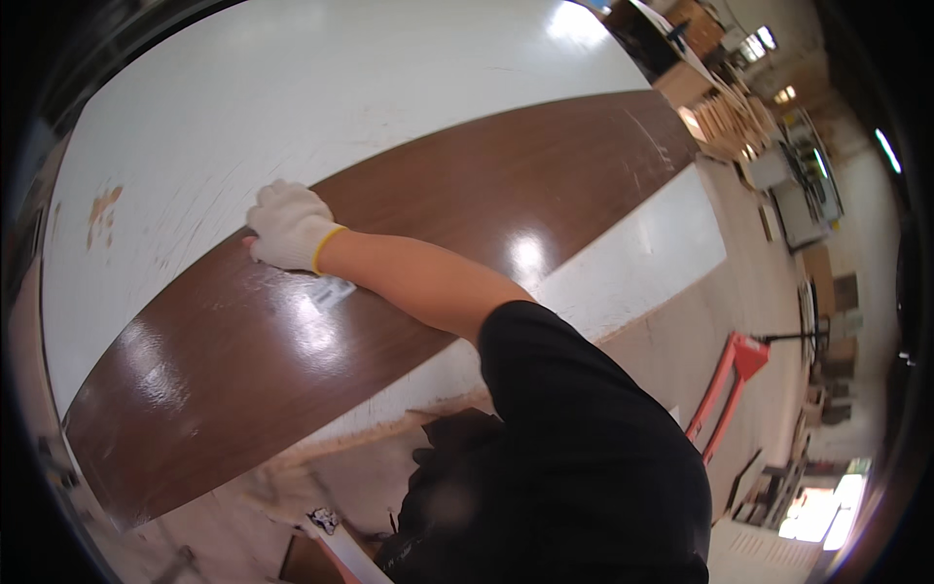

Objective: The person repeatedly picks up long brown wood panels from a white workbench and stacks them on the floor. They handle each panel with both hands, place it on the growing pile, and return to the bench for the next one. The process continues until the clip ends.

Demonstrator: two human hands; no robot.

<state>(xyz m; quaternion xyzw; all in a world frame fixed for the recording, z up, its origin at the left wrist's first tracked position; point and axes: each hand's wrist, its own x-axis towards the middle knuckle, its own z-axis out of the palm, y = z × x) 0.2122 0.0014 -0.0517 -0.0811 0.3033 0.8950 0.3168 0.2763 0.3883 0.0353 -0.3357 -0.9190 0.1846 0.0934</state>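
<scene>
My right hand (pixel 290 226), in a white knit glove with a yellow cuff, is at the far long edge of a brown wood-grain panel (pixel 457 185). Its fingers are curled over that edge, and the thumb tip shows bare against the brown face. The panel is glossy and lies flat on a larger white sheet (pixel 321 68) with scuffs and brown stains. Next to my wrist is a small pale label (pixel 329 292) on the panel, partly lost in glare. My left hand is outside the picture.
A red pallet jack (pixel 744 358) stands on the floor to the right. Stacked wooden pieces (pixel 725 122) are at the far right. Near the lower edge is a red-and-white object (pixel 350 557) of unclear kind. The white sheet's near edge (pixel 389 404) runs close to my body.
</scene>
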